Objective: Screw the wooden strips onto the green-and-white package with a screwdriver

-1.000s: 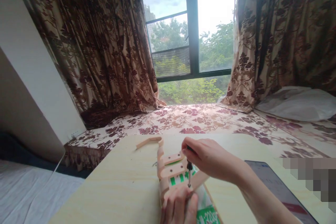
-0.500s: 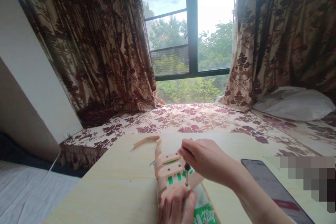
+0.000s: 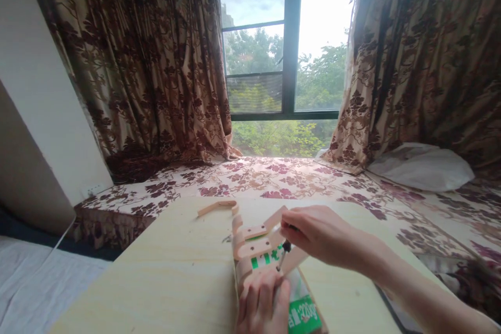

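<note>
My right hand [image 3: 313,232] is closed round the handle of a screwdriver [image 3: 287,246]. The shaft slants down to the left, and its tip meets a screw on a curved pale wooden piece [image 3: 295,260]. My left hand [image 3: 261,300] presses that piece down beside the tip, with bent fingers covering part of it. Beneath lies a green and white printed package [image 3: 305,315]. Further up, more curved wooden pieces [image 3: 254,247] with dark screws lie in a row across it.
A separate bent wooden strip [image 3: 217,206] lies on the pale wooden table [image 3: 156,271], towards the far edge. A dark-edged phone [image 3: 389,308] is partly hidden under my right forearm. Beyond the table are a flower-patterned window ledge [image 3: 274,177] and a white plastic bag [image 3: 425,167].
My right hand has shifted a little to the right, so the screwdriver leans more. The view has turned slightly, and my forearm now covers most of the phone. My left hand keeps its place.
</note>
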{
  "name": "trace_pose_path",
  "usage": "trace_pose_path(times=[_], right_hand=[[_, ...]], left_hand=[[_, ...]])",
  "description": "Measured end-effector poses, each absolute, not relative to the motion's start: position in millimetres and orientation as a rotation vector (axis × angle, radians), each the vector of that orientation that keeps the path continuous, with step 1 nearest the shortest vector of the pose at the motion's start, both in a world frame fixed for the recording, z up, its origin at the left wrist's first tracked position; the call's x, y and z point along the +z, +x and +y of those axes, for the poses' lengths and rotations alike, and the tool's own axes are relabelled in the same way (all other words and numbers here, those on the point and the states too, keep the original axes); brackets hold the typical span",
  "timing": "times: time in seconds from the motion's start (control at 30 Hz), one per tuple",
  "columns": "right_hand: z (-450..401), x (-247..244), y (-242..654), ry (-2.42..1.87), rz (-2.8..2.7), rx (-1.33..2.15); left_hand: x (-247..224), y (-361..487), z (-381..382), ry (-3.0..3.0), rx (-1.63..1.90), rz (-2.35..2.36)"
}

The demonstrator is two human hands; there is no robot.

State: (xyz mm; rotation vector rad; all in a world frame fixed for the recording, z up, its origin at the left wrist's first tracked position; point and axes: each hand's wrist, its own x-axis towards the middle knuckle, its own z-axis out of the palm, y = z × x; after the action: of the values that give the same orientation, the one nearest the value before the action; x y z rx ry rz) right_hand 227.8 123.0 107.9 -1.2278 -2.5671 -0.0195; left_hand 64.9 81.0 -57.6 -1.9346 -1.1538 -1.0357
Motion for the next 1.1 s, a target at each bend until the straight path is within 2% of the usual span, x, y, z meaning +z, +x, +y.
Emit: trace_pose_path(times=[0.13,0.37,0.67,0.97,1.1], right_hand=[[115,118,226,-1.171,-2.701,-0.005],[114,118,204,-1.368,-2.699,-0.174],[114,150,202,-1.287,-2.901,-0.03],[122,118,187,-1.422,-2.728,-0.243],[121,125,192,-1.425,-2.744,-0.23]], left_hand=[[-60,66,80,-1.958,-1.059,-1.144],[-54,60,80,-2.059,-0.972,-1.073],[-64,70,86,-1.933,-1.123,-1.133],[-62,76,87,-1.895,-1.195,-1.169],[-63,73,85,-1.914,-1.175,-1.165]])
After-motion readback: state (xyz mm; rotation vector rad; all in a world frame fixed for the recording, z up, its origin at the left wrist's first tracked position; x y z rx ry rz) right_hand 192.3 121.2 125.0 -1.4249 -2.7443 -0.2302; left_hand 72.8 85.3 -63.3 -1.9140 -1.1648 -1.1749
